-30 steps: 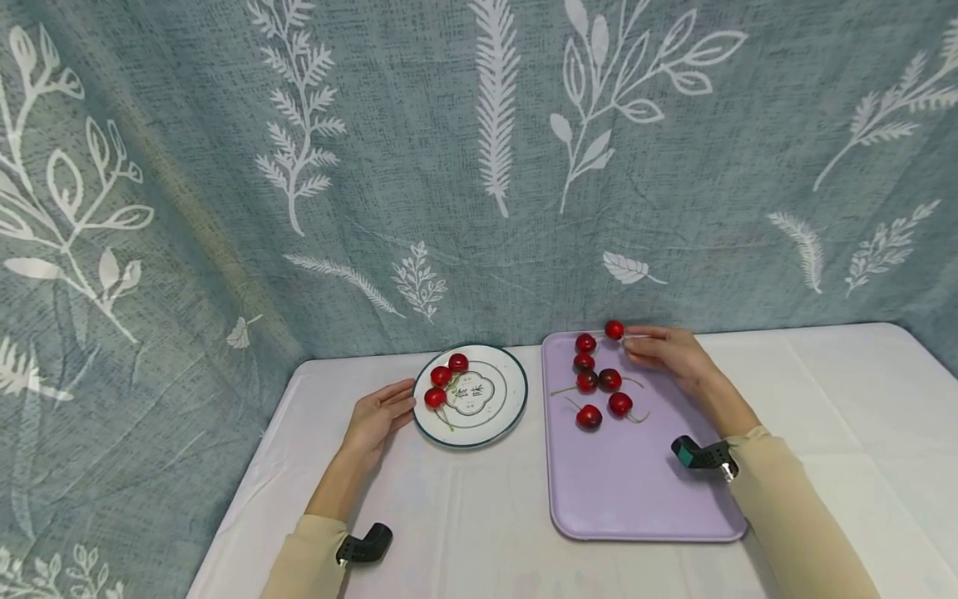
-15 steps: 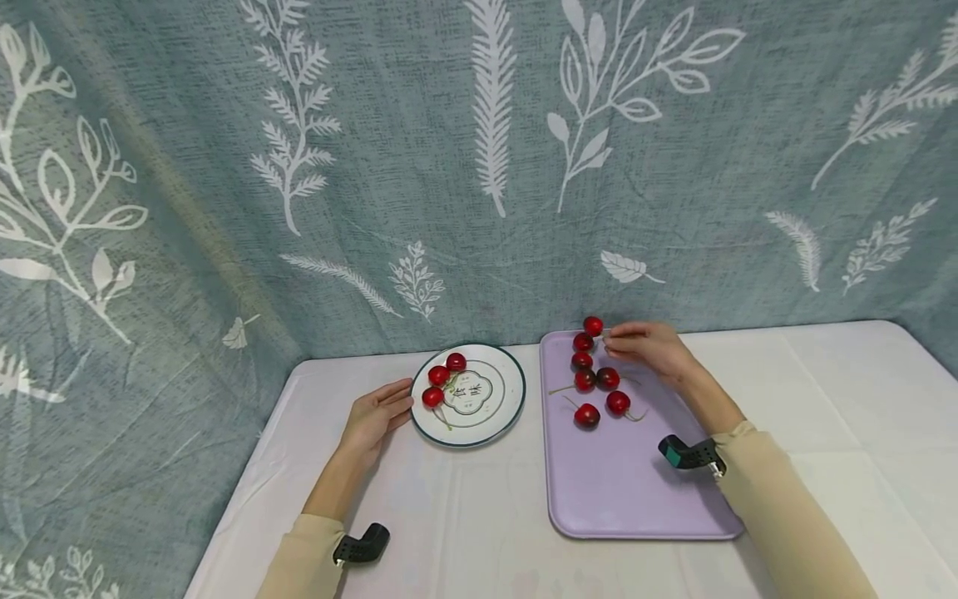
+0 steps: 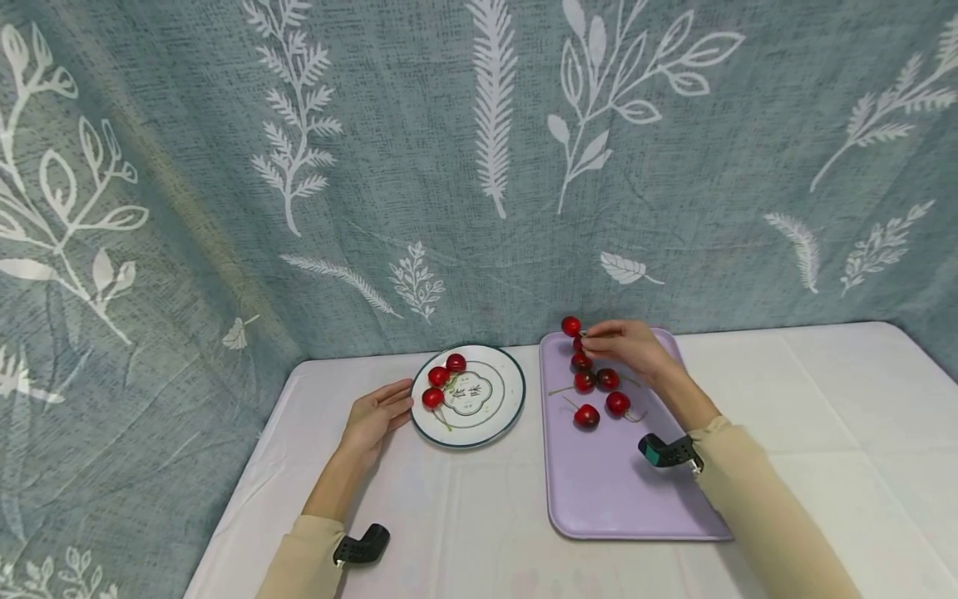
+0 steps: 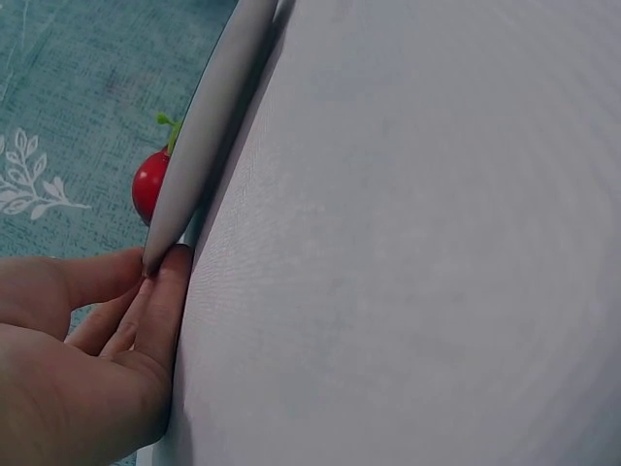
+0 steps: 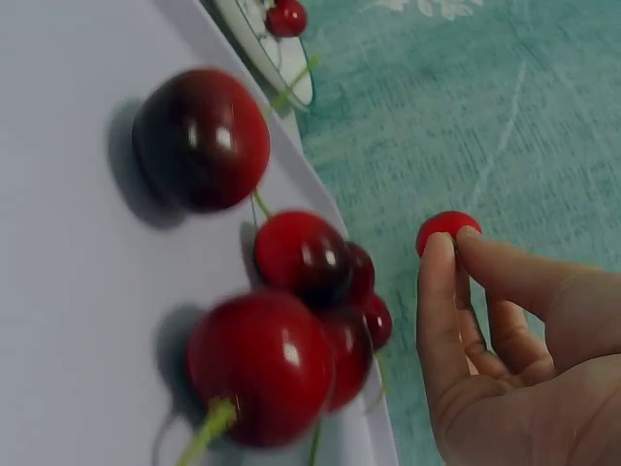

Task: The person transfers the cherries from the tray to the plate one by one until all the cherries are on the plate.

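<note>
My left hand [image 3: 372, 423] grips the left rim of a white plate [image 3: 494, 413] with a dark blue-green edge. In the left wrist view the thumb lies over the plate's rim [image 4: 209, 126] and the fingers are under it. On the plate's left part lie 3 red cherries [image 3: 433, 398] with green stems. My right hand [image 3: 627, 344] pinches a red cherry [image 3: 571, 325] between thumb and fingertips, held above the far left corner of a lilac tray [image 3: 621, 495]; its stem is mostly hidden by the fingers. Below that hand, several dark red cherries [image 3: 587, 416] lie on the tray.
A white cloth [image 3: 479, 532] covers the table, and a strip of it separates plate and tray. Close behind both hangs a blue-green curtain [image 3: 419, 166] with white leaf prints. A black wrist camera [image 3: 362, 545] sits on the left forearm, another wrist camera [image 3: 666, 451] on the right.
My right hand has moved left with the pinched cherry, from the tray's far middle to its far left corner. The left hand stays at the plate's rim.
</note>
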`<state>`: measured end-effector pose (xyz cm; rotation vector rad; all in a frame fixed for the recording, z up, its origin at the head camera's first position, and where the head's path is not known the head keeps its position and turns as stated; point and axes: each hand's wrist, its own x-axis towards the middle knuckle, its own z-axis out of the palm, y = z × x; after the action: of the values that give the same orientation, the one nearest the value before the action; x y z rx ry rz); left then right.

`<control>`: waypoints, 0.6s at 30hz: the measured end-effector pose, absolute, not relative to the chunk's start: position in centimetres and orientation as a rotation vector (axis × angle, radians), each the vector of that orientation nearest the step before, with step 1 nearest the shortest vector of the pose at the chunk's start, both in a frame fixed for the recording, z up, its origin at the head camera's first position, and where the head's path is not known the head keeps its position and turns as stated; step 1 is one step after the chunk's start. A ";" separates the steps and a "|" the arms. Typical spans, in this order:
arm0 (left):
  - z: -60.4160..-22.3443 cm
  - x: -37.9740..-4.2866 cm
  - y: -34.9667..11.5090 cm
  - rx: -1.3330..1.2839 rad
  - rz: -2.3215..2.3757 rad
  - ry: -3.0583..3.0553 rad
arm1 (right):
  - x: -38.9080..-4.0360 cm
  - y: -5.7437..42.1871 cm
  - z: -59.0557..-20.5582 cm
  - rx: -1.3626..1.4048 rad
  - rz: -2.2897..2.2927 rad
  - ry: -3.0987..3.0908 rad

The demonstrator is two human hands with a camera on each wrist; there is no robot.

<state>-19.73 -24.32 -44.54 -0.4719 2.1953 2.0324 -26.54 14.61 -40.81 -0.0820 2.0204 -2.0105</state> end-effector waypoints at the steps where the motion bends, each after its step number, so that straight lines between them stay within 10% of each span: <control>1: -44.5 -19.7 -24.3 -0.471 2.034 2.195 | -26.6 14.3 -40.8 -0.089 -2.017 2.013; 18: -44.4 -19.7 -24.2 -0.483 2.021 2.208 | -25.9 8.5 -41.1 -0.155 -1.971 2.008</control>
<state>-19.67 -24.24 -44.43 -0.4826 2.2080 2.0208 -25.88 8.53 -41.12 -0.1550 2.0080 -1.9712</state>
